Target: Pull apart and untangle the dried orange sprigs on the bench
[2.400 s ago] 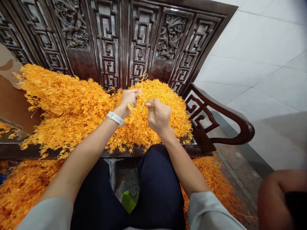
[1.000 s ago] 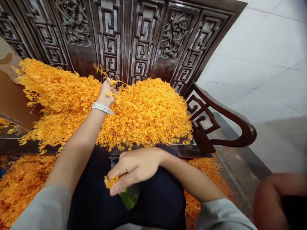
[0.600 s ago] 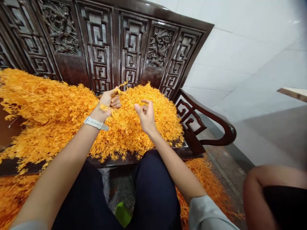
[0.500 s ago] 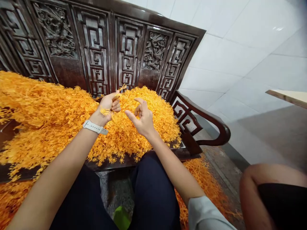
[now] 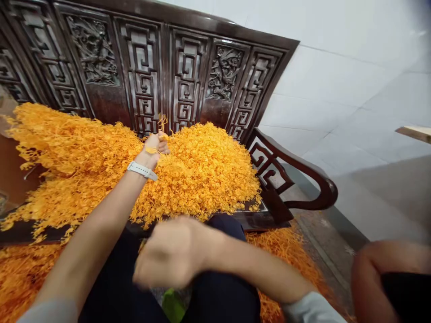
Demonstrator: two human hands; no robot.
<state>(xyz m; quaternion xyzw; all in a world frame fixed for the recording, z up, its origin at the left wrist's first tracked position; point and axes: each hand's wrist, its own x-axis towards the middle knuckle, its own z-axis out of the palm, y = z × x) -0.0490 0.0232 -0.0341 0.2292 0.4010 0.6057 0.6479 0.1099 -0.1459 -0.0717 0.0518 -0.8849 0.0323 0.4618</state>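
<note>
The left hand (image 5: pixel 155 146) keeps a narrow grip on an orange sprig (image 5: pixel 163 120) above the heap of orange sprigs (image 5: pixel 212 170) on the carved wooden settee (image 5: pixel 256 220). The blurred right hand (image 5: pixel 168 253) is over the lap; whether its grip holds anything, I cannot tell.

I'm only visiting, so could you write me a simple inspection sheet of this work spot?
Surface: dark carved bench, largely covered by an orange heap.
Job's things: that heap of branching strands; one sprig raised above it.
Clutter: deeper-orange strands below the bench; a green object between the legs.
Hands: left hand grips the sprig; right hand is blurred over the lap, contents unclear.
Cables: nothing seen.
Surroundings: white wall; another person's bent limb at right.
</note>
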